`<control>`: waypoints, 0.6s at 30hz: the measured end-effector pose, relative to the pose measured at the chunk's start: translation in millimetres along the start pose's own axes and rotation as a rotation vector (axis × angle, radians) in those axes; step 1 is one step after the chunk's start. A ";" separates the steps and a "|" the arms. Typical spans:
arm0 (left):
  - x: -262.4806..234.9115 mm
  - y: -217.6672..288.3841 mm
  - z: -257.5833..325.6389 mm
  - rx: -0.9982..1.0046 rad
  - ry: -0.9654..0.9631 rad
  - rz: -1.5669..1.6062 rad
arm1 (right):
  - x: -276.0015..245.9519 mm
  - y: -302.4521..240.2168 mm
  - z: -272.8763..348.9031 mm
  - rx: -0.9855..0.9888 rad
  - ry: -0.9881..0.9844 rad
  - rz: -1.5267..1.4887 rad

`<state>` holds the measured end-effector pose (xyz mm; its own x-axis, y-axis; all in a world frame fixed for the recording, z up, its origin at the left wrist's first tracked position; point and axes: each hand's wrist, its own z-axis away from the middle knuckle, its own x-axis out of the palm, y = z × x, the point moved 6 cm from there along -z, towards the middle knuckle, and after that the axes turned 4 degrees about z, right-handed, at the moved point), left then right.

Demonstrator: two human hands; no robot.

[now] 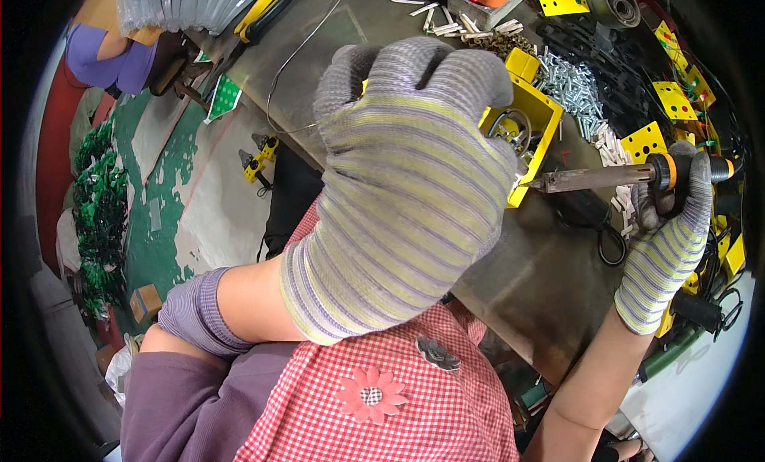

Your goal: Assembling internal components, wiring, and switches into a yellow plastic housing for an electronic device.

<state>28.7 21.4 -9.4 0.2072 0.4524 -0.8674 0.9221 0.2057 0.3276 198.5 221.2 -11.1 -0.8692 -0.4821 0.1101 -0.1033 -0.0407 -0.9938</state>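
Evidently, your right grip (668, 251) is clamped on the soldering iron (617, 175); its barrel (586, 179), left of that grip, looks stiff and may be hot, so hold only the handle (660, 173). Your left grip (410, 175) curls over the yellow box (548, 127), showing just right of it; clamping cannot be confirmed. Expect light, rigid walls, fragile wires (519, 124): grasp the outer sides.
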 end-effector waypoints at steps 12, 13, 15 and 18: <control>2.4 4.6 3.3 0.004 0.071 -0.099 | -1.7 3.7 3.4 0.017 0.187 0.090; 5.3 4.3 1.9 0.011 0.074 -0.098 | -2.2 4.6 4.1 0.015 0.217 0.092; 10.3 3.9 -0.5 0.023 0.083 -0.099 | -5.1 6.1 4.3 0.014 0.255 0.099; 9.7 5.7 -3.1 0.032 0.100 -0.127 | -6.7 6.3 3.5 0.013 0.256 0.100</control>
<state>35.0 29.7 -14.7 0.0565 0.5095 -0.8586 0.9491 0.2395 0.2046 205.4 221.1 -18.1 -0.9688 -0.2478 0.0095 -0.0057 -0.0160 -0.9999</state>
